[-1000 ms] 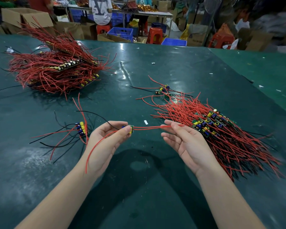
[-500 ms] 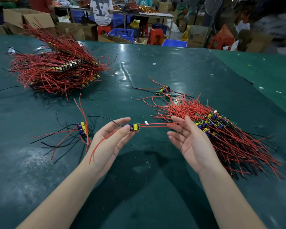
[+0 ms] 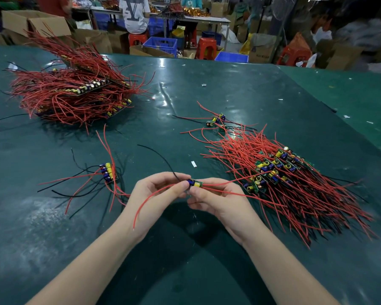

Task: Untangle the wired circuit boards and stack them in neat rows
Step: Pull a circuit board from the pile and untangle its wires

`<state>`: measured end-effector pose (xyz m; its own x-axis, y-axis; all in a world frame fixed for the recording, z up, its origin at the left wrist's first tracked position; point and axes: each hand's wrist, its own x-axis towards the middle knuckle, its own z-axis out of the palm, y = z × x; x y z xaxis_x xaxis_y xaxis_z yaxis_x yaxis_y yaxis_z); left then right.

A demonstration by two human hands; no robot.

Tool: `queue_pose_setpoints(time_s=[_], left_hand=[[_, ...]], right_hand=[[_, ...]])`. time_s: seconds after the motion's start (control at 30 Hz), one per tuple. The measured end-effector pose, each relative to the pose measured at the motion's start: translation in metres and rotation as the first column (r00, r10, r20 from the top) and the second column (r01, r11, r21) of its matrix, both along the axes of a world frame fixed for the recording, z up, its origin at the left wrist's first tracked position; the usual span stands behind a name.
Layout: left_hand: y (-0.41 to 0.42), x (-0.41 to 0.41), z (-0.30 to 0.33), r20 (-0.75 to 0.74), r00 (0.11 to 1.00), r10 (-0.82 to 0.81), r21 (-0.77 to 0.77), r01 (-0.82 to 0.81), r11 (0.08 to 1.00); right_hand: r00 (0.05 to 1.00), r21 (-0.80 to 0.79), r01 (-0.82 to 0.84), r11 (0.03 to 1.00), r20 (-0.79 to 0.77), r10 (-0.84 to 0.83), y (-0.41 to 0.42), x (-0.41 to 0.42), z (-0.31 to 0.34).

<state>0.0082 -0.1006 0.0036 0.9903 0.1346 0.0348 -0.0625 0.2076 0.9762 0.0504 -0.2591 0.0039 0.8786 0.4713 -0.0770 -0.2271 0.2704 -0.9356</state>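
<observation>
Both hands' fingers [image 3: 180, 185] pinch one small green circuit board with red wires [image 3: 195, 183], whose trailing leads could easily snag the tangled red-wired pile [image 3: 279, 172] just right of them.

The table [image 3: 207, 95] was dark green and shiny. The little board [image 3: 195, 183] held in the middle had blue and yellow parts on green, with red wires and one black wire. A small stack of boards [image 3: 108, 171] near the left edge had blue and yellow parts, and red and black wires. The big pile [image 3: 279, 172] by the right edge was mostly red, with yellow, blue and green bits. The far pile [image 3: 75, 93] near the far left corner was red too.
</observation>
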Motion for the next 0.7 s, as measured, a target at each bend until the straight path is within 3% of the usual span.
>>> queue_pose_setpoints(time_s=[0.37, 0.7], left_hand=[[0.0035, 0.0008, 0.0030, 0.040, 0.998, 0.045, -0.153, -0.038, 0.987], [0.0055, 0.0008, 0.0072, -0.085, 0.996, -0.037, -0.371, 0.003, 0.929]], right_hand=[[0.997, 0.009, -0.066, 0.998, 0.031, 0.066, -0.0042, -0.0030, 0.0070], [0.989, 0.073, -0.147, 0.986, 0.006, 0.147, -0.0046, -0.0063, 0.0092]])
